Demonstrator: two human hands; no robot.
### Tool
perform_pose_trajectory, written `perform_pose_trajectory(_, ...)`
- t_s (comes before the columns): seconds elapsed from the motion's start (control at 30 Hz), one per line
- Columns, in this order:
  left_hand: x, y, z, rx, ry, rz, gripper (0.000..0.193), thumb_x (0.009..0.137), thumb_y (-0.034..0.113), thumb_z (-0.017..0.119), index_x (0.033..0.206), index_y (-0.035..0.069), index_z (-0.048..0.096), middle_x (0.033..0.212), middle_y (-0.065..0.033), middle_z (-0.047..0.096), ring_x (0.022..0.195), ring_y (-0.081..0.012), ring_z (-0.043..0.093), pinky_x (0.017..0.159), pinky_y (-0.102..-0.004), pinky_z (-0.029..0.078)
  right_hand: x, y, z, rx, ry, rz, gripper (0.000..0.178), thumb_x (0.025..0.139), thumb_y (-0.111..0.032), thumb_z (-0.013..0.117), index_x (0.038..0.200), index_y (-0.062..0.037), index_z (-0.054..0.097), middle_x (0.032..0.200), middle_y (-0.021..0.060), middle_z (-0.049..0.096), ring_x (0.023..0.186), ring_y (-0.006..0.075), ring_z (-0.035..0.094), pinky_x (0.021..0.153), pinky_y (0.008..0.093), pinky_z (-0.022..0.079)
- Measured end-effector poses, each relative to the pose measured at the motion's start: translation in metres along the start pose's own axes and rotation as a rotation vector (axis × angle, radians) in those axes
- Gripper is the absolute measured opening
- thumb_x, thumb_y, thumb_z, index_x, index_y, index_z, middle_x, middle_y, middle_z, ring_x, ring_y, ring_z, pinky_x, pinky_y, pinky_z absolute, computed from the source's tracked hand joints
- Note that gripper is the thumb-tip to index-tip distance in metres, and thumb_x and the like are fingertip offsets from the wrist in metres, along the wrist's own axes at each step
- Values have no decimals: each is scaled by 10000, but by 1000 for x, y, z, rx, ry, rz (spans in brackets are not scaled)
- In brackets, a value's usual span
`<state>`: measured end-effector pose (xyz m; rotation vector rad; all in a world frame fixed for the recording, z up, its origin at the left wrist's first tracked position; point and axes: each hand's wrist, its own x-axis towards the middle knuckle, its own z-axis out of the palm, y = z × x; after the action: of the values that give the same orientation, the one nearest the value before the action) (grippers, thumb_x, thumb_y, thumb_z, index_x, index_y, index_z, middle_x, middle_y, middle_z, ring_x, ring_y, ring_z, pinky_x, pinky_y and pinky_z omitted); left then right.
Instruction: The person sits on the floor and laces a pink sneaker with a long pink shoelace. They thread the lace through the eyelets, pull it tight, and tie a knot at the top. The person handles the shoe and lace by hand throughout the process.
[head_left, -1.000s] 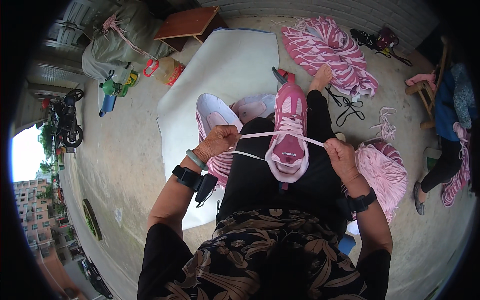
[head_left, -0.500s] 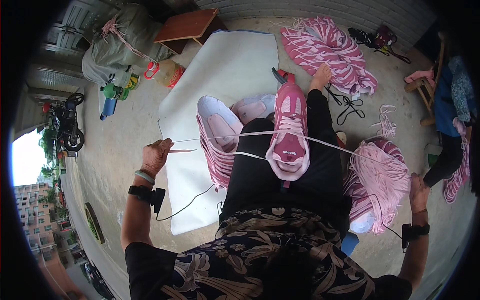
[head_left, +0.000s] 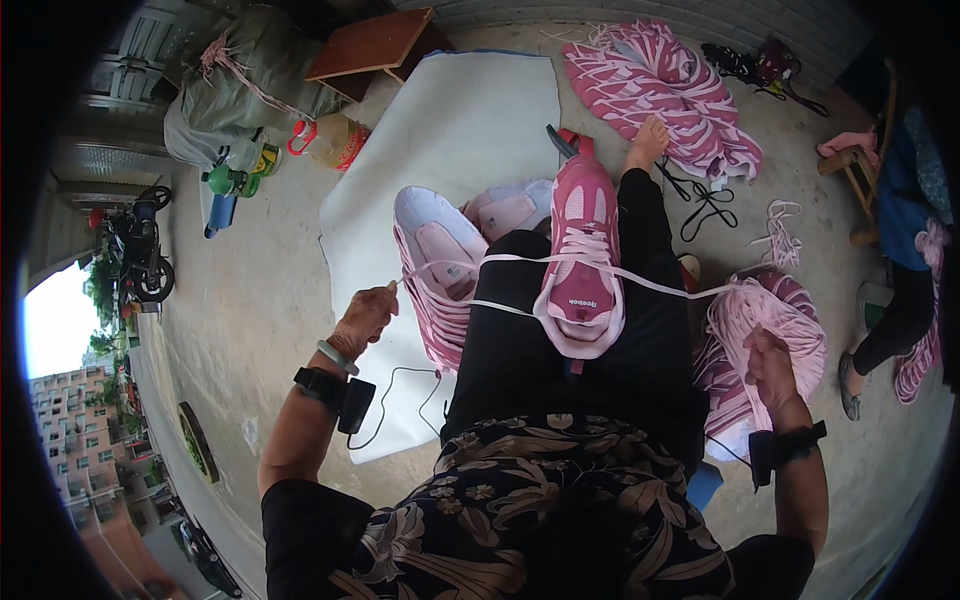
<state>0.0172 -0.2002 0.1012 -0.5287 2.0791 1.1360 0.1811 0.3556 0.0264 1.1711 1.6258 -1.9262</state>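
A pink sneaker (head_left: pixel 582 255) rests on my lap, its toe toward me. A pale pink shoelace (head_left: pixel 640 279) crosses over its laced front and sags to both sides. My left hand (head_left: pixel 368 315), left of the shoe, pinches one end of that lace. On the right, my right hand (head_left: pixel 770 365) is closed on the lace's other length, in front of a bundle of pale pink laces (head_left: pixel 765 315); there the lace blends into the bundle. A stack of pink shoe uppers (head_left: pixel 435 265) stands beside my left leg.
A white sheet (head_left: pixel 480 110) covers the floor ahead. Beyond my foot lies a heap of pink-and-white pieces (head_left: pixel 670 95), with black cord (head_left: pixel 705 205) nearby. Bottles (head_left: pixel 330 142) and a wooden stool (head_left: pixel 370 50) stand far left. Another person's leg (head_left: pixel 893 315) is at the right.
Both hands have come inward toward the shoe, the right one also slightly upward in the picture. The shoelace was stretched taut and now hangs slack. The other person's hanging foot has shifted.
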Motion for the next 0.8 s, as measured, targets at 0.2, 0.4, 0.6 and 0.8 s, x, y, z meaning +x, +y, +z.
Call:
perform_pose_trajectory(0.2,18,55,134,-180,-478,-26,123,860,188,514,795,84,512,606,18,439,426,-48,373,343,-188,255,9,-22,141,-70,-586,-1,170,906,-199,481,856,-50,547,690,35,546,519,98,528,411,213,405)
perform_pose_trajectory(0.4,61,92,164,-128,-331,158,280,910,345,448,800,91,495,585,9,420,408,-61,345,346,-217,259,54,-46,191,0,-322,-415,221,869,-264,543,830,-63,625,759,-6,586,681,89,553,622,217,434)
perform_pose_trajectory(0.6,66,99,160,-429,-306,109,215,890,281,473,800,87,492,587,24,388,430,-68,291,387,-217,226,55,-43,190,123,-207,-424,233,866,-285,559,801,-74,635,537,-68,390,482,22,340,436,197,280)
perform_pose_trajectory(0.8,43,76,153,-302,-54,398,315,893,317,525,877,26,643,752,-24,581,680,-126,536,666,-253,436,45,-31,192,297,-250,-410,212,899,-237,538,826,-51,607,601,-27,500,489,52,433,445,195,338)
